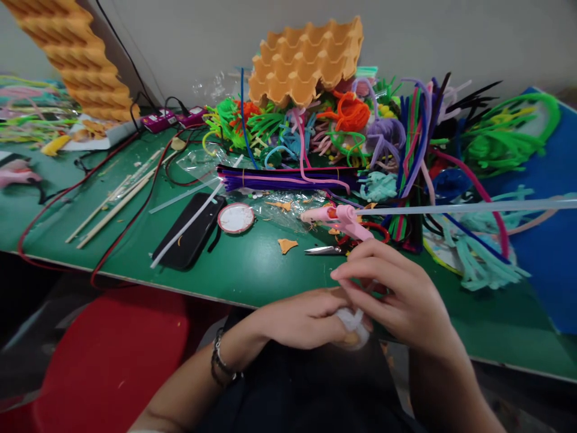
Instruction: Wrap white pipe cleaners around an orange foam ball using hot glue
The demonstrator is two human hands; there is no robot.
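green counter (252, 270) is buried under a huge pile of pipe cleaners (396, 138), with an egg tray (306, 60) on top at the back. nearer in: a black phone (189, 231), pink glue gun (342, 219), round white lid (235, 218). both hands meet just off the counter edge, left hand (306, 319) and right hand (396, 294), fingers (356, 273) pinched together on a small white puff (354, 322) between them.
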